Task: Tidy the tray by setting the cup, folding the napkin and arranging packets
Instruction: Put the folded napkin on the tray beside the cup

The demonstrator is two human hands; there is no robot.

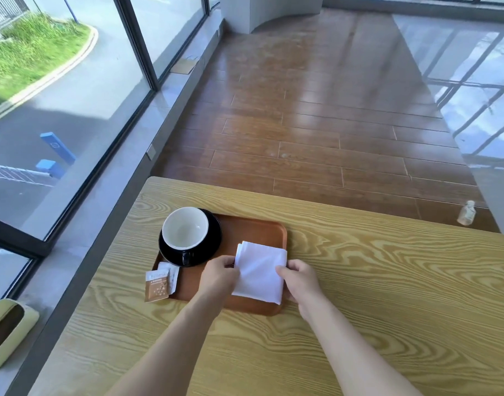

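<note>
A brown tray (253,227) lies on the wooden table. At its left end a cup (185,228), white inside and black outside, stands upright on a black saucer (213,235). A folded white napkin (259,270) lies on the right half of the tray. My left hand (219,274) pinches the napkin's left edge and my right hand (302,277) pinches its right edge. Two packets, one brown (156,287) and one white (170,274), overlap at the tray's near left corner, partly hanging over the rim.
The light wooden table (359,295) stretches right and towards me. A small clear bottle (466,214) sits at its far right edge. Large windows run along the left. A green chair back (8,330) stands at the lower left.
</note>
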